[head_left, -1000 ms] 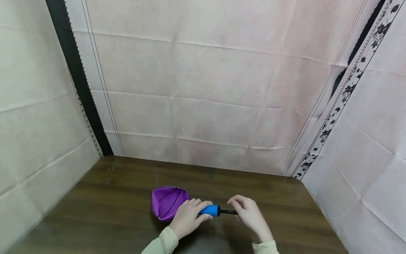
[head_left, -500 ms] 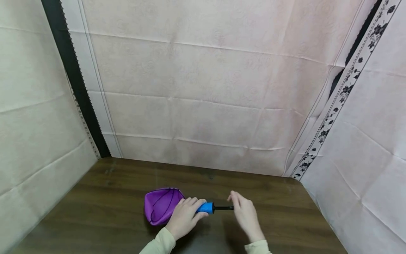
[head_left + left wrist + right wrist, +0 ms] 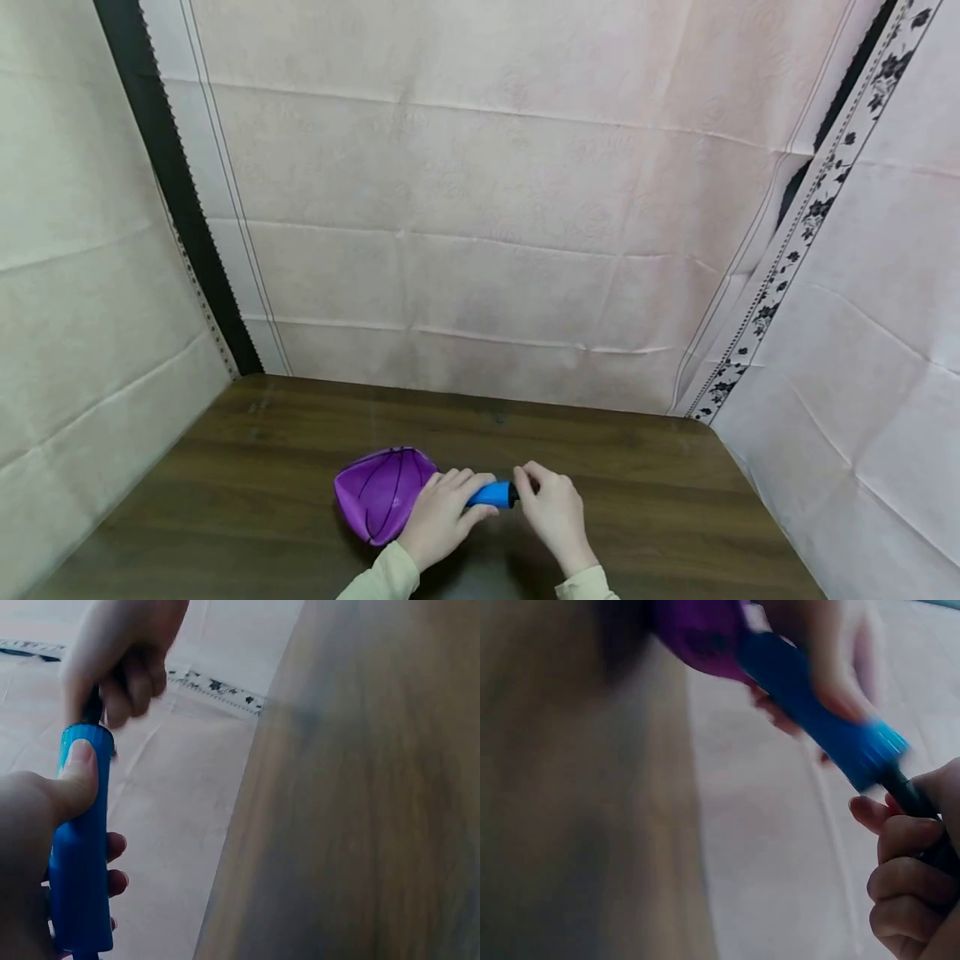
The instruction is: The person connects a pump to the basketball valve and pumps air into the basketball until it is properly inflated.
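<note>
My left hand (image 3: 441,515) grips the blue barrel of a hand pump (image 3: 491,495), its thumb laid along the barrel in the left wrist view. Curled round the pump's black handle is my right hand (image 3: 551,512); the right wrist view shows its fingers (image 3: 911,877) closed there, with a short piece of black rod between handle and barrel. A purple ball (image 3: 382,493) with black lines, partly deflated and creased, sits at the pump's far end, left of my left hand. Where ball and pump meet is hidden behind that hand in the head view.
Beneath the hands spreads a brown wood-grain table (image 3: 300,442). Pale cloth (image 3: 480,250) hangs behind it and along both sides, with a dark strip (image 3: 180,192) at the left corner and a flowered border (image 3: 765,308) at the right.
The right hand has moved left toward the barrel, so the pump's black rod, long before, is now almost wholly inside. Ball, pump and left hand have shifted slightly left; the ball has turned a little.
</note>
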`<move>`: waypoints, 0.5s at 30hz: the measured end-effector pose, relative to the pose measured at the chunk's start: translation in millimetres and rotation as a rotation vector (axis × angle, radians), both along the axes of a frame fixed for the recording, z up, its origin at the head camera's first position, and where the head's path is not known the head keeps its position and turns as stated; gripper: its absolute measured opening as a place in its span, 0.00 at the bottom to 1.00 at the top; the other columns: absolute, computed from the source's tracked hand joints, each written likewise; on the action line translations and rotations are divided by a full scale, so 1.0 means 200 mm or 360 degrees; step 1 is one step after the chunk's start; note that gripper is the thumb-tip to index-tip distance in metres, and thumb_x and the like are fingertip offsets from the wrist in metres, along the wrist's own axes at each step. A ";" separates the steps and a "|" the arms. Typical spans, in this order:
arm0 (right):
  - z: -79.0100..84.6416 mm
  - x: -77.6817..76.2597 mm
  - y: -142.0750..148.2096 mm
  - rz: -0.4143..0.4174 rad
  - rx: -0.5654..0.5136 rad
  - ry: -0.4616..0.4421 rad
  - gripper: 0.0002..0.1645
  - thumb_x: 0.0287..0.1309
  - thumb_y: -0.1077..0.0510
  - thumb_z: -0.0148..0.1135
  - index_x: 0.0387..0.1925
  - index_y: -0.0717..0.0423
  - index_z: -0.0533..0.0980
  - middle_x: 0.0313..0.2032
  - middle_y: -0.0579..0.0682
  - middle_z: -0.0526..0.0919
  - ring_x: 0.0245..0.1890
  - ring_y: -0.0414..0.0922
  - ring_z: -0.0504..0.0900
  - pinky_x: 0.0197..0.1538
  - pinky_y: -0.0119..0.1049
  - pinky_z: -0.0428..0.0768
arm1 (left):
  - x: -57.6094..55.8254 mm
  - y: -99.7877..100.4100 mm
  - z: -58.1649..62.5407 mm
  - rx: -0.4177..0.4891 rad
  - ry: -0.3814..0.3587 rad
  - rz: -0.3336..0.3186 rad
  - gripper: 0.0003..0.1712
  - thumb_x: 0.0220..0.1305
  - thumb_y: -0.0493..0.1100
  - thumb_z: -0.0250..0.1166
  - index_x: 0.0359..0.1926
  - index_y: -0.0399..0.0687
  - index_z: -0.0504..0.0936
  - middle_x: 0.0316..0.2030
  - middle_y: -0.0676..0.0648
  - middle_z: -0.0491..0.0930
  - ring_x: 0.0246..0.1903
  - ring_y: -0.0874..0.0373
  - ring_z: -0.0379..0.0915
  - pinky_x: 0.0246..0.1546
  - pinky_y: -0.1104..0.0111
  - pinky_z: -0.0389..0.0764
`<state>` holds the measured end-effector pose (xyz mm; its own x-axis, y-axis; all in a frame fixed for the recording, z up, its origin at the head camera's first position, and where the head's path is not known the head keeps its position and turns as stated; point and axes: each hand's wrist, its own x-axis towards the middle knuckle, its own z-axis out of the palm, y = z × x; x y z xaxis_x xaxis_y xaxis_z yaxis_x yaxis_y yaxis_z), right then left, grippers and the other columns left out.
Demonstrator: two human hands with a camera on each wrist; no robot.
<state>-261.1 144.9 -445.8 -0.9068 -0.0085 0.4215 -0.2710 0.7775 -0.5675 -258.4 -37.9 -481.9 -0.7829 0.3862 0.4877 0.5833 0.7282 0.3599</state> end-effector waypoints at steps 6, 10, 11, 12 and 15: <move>0.09 0.02 0.17 -0.0115 -0.0213 0.0134 0.14 0.59 0.55 0.65 0.18 0.45 0.77 0.14 0.38 0.71 0.14 0.31 0.62 0.23 0.28 0.63 | 0.00 -0.07 0.03 0.0043 -0.0041 0.0056 0.25 0.68 0.64 0.51 0.56 0.58 0.78 0.43 0.57 0.81 0.42 0.62 0.73 0.44 0.62 0.70; 0.10 0.01 0.18 -0.0293 -0.0131 0.0110 0.20 0.63 0.52 0.59 0.15 0.47 0.71 0.12 0.41 0.66 0.14 0.37 0.64 0.22 0.32 0.62 | -0.01 -0.07 0.03 0.0035 -0.0016 0.0084 0.24 0.68 0.64 0.51 0.55 0.59 0.78 0.43 0.58 0.81 0.42 0.62 0.73 0.44 0.62 0.70; 0.09 0.01 0.16 -0.0343 -0.0090 0.0092 0.21 0.65 0.52 0.56 0.15 0.48 0.70 0.12 0.43 0.66 0.15 0.40 0.67 0.22 0.34 0.62 | -0.02 -0.07 0.03 0.0027 -0.0006 0.0095 0.24 0.68 0.63 0.52 0.55 0.58 0.78 0.43 0.58 0.81 0.42 0.62 0.73 0.43 0.62 0.70; 0.07 0.00 0.13 -0.0390 -0.0051 0.0078 0.21 0.66 0.52 0.53 0.16 0.49 0.69 0.12 0.45 0.67 0.15 0.42 0.69 0.21 0.37 0.63 | -0.02 -0.06 0.03 0.0024 0.0006 0.0106 0.23 0.68 0.63 0.52 0.55 0.58 0.78 0.42 0.57 0.81 0.41 0.61 0.73 0.43 0.62 0.70; 0.02 0.00 0.03 -0.0444 0.0021 0.0048 0.19 0.69 0.53 0.48 0.20 0.51 0.69 0.11 0.48 0.68 0.15 0.47 0.72 0.20 0.40 0.64 | -0.02 -0.04 0.02 0.0013 0.0044 0.0140 0.22 0.67 0.60 0.56 0.54 0.56 0.79 0.41 0.57 0.81 0.40 0.61 0.73 0.41 0.63 0.69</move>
<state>-262.0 151.6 -441.8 -0.8621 0.2338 0.4496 -0.0621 0.8318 -0.5516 -263.2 -45.7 -478.7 -0.7998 0.3127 0.5123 0.5272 0.7741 0.3505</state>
